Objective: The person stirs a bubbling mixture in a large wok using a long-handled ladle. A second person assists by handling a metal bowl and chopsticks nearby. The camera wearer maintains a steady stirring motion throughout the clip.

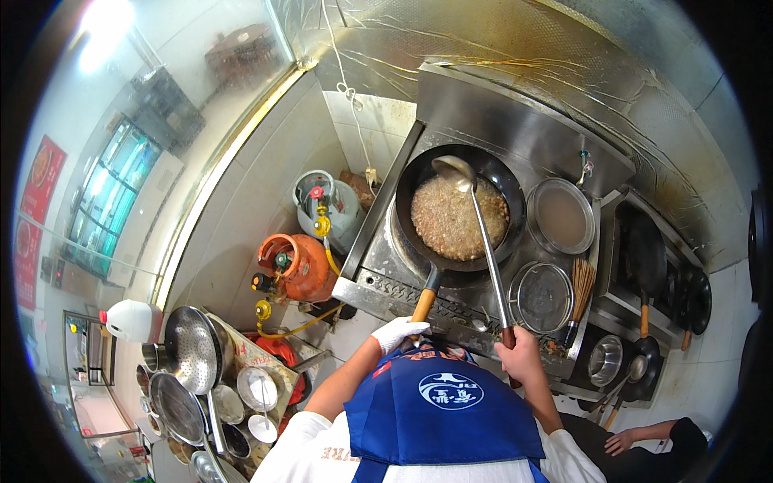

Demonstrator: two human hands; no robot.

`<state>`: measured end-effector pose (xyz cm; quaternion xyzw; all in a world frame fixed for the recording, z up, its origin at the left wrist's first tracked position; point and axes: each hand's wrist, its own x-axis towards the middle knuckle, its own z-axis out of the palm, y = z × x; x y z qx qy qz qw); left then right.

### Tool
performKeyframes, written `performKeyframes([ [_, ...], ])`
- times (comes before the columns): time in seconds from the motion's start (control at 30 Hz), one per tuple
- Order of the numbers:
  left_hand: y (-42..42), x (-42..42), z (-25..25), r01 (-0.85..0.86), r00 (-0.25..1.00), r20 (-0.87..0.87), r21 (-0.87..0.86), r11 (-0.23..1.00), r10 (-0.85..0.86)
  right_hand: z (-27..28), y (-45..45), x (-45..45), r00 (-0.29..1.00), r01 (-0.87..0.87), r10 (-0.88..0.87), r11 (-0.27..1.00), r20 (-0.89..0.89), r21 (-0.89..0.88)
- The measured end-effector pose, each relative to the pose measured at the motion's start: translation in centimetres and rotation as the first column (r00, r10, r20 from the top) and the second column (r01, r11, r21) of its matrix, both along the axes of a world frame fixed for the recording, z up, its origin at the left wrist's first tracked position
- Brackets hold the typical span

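Note:
A black wok sits on the stove burner, holding bubbling liquid with many small brown pieces. My left hand, in a white glove, is closed round the wooden end of the wok's handle. My bare right hand grips the dark wooden handle of a long steel ladle. The ladle's bowl rests over the far part of the wok, at the liquid's edge.
Right of the wok stand a pot of cloudy liquid, a round strainer and a bamboo brush. Gas cylinders stand left of the stove. Pans and bowls crowd the lower left. Another person's hand shows at lower right.

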<state>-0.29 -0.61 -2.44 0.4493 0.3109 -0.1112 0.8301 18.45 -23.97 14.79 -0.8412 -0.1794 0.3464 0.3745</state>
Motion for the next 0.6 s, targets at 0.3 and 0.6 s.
performKeyframes([
  [0.3,-0.1,0.2,1.5,-0.002,0.999,-0.035,0.016,1.000,0.003,-1.2,-2.3,-1.3,0.973,-0.201,0.203,0.979,0.109,-0.032],
  [0.6,0.1,0.1,2.1,0.008,0.999,-0.035,-0.014,1.000,-0.008,0.2,-2.8,-2.2,0.971,-0.238,0.241,0.961,0.006,-0.142],
])
